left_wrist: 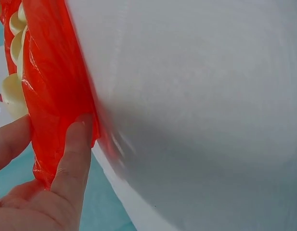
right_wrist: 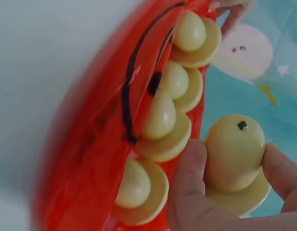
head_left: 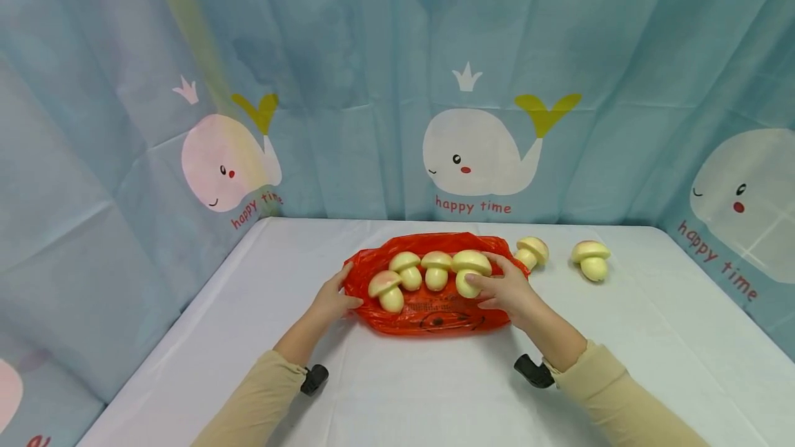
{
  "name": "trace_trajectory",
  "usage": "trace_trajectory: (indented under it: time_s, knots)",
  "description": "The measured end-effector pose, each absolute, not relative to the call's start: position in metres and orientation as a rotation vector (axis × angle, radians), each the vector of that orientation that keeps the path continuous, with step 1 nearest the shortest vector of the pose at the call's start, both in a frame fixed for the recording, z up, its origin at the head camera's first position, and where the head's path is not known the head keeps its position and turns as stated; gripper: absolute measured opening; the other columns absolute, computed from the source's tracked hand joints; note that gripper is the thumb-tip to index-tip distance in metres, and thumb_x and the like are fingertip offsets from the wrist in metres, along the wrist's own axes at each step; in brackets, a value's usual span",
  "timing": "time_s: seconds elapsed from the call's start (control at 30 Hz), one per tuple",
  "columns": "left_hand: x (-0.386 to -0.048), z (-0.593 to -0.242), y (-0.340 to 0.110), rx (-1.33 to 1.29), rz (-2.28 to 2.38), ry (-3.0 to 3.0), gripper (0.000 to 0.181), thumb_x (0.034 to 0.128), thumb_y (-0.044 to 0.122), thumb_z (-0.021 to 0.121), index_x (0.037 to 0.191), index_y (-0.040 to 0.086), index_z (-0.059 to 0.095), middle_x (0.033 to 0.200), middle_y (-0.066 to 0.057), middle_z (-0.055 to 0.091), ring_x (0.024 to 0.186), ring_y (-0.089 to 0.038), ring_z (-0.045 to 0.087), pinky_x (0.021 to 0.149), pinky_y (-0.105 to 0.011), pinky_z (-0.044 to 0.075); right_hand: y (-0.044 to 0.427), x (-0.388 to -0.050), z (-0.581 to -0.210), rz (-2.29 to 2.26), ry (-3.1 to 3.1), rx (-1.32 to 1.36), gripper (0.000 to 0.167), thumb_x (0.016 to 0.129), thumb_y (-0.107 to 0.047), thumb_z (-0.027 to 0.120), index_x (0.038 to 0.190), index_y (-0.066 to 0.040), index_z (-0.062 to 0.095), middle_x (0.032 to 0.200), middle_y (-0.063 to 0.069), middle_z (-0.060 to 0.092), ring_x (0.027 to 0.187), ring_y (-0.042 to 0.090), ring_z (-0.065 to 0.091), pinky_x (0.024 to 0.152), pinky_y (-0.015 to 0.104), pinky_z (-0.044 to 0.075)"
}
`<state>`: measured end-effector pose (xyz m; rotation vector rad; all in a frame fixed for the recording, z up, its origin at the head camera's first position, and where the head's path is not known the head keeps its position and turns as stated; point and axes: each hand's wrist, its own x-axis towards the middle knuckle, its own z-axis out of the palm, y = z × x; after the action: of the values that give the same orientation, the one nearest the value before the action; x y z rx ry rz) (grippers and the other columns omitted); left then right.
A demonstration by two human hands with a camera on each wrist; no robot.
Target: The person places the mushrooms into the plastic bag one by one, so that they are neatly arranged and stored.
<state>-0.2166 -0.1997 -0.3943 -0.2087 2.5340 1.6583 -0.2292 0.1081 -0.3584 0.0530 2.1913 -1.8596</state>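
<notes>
A red plastic bag (head_left: 397,326) lies on its side on the white table, its mouth spread wide. Several toy mushrooms (head_left: 437,270) with pale yellow stems and caps sit in a row in the opening. My left hand (head_left: 332,299) holds the bag's left end, thumb (left_wrist: 73,159) against the red film and fingers at the other side. My right hand (head_left: 506,288), at the bag's right end, pinches one mushroom (right_wrist: 235,154) between thumb and fingers. That held mushroom's stem end, with a small dark mark, faces the right wrist camera. The bag's inside is partly hidden.
Two more mushrooms lie on the table to the right of the bag, one (head_left: 533,252) close beside it and another (head_left: 591,259) farther right. A blue curtain (head_left: 373,157) with whale prints hangs behind the white table (head_left: 422,392).
</notes>
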Motion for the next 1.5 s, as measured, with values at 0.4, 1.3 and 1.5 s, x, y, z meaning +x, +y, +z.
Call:
trace_trajectory:
  time_s: [0.4, 1.3, 1.5]
  knots:
    - [-0.217, -0.397, -0.199, -0.223, 1.681, 2.509, 0.08, 0.0859, -0.009, 0.06, 0.155, 0.009, 0.023, 0.155, -0.025, 0.024, 0.13, -0.04, 0.034, 0.074, -0.032, 0.054, 0.073, -0.234, -0.374, -1.792, 2.273, 0.036, 0.068, 0.091, -0.018, 0.069, 0.148, -0.01, 0.035, 0.135, 0.02, 0.043, 0.09, 0.026, 0.058, 0.079, 0.04, 0.055]
    - [-0.215, -0.394, -0.199, -0.239, 1.679, 2.497, 0.08, 0.0878, -0.006, 0.06, 0.155, 0.011, 0.022, 0.155, -0.025, 0.023, 0.128, -0.04, 0.035, 0.074, -0.031, 0.054, 0.031, -0.228, -0.401, -1.448, 2.64, -0.138, 0.076, 0.081, -0.015, 0.079, 0.142, 0.004, 0.038, 0.137, 0.025, 0.048, 0.12, 0.036, 0.049, 0.099, 0.051, 0.042]
    - [-0.215, -0.394, -0.198, -0.244, 1.675, 2.495, 0.08, 0.0878, -0.006, 0.06, 0.155, 0.011, 0.022, 0.155, -0.025, 0.023, 0.127, -0.04, 0.037, 0.074, -0.032, 0.054, 0.037, -0.231, -0.398, -1.389, 2.613, -0.16, 0.081, 0.08, -0.016, 0.08, 0.144, 0.004, 0.036, 0.141, 0.025, 0.045, 0.126, 0.038, 0.045, 0.102, 0.053, 0.039]
